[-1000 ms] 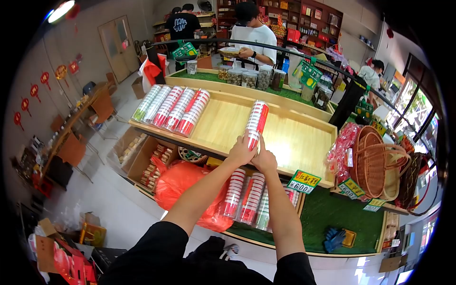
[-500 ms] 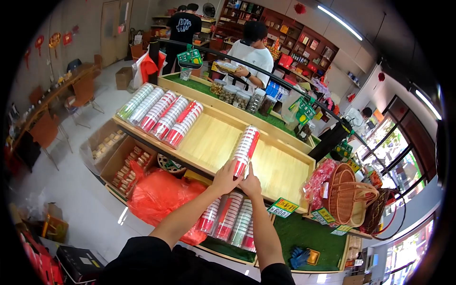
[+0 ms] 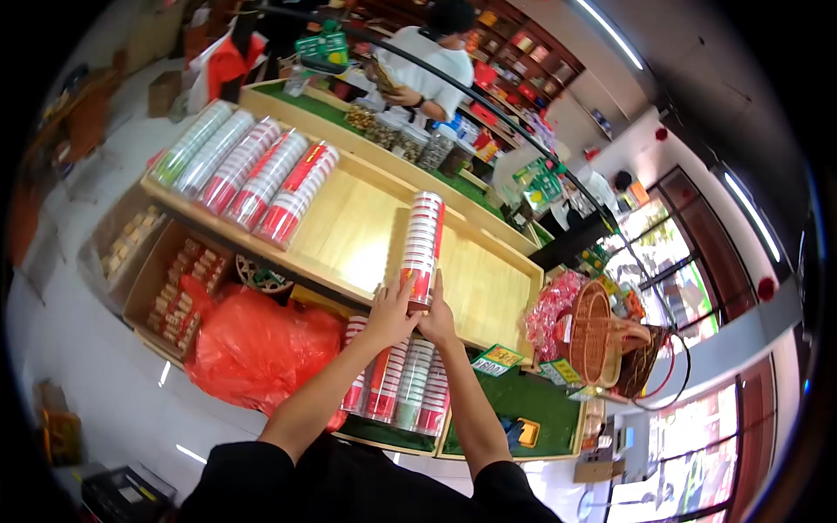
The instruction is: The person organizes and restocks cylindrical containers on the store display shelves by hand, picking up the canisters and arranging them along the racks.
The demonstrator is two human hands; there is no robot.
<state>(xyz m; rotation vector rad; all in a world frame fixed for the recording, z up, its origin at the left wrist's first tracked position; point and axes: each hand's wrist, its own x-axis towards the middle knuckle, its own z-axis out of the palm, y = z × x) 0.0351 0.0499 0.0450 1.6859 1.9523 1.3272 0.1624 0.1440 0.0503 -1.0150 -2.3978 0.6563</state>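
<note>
A clear plastic tube (image 3: 424, 240), filled with stacked red-and-white rounds, is held at its near end over the wooden tray (image 3: 344, 261). My left hand (image 3: 391, 315) wraps the lower left side of the tube. On its right side, my right hand (image 3: 438, 318) closes with the fingers along the wall. Whether the far end touches the tray I cannot tell. A row of similar tubes (image 3: 255, 179) lies at the tray's left end, one with a green bottom, the others mostly red or silver. More tubes (image 3: 388, 383) stand on the lower shelf beneath my forearms.
Below the tray sit a red plastic bag (image 3: 261, 344) and a carton of small packets (image 3: 181, 292). A wicker basket (image 3: 591, 336) and price cards (image 3: 497, 359) are at the right. Behind the tray stand jars (image 3: 410, 141); a person in a white shirt (image 3: 427, 65) is beyond them.
My view has shifted and turned, so the shelves appear further left and higher. The tube stays in both hands and now appears more upright in the view.
</note>
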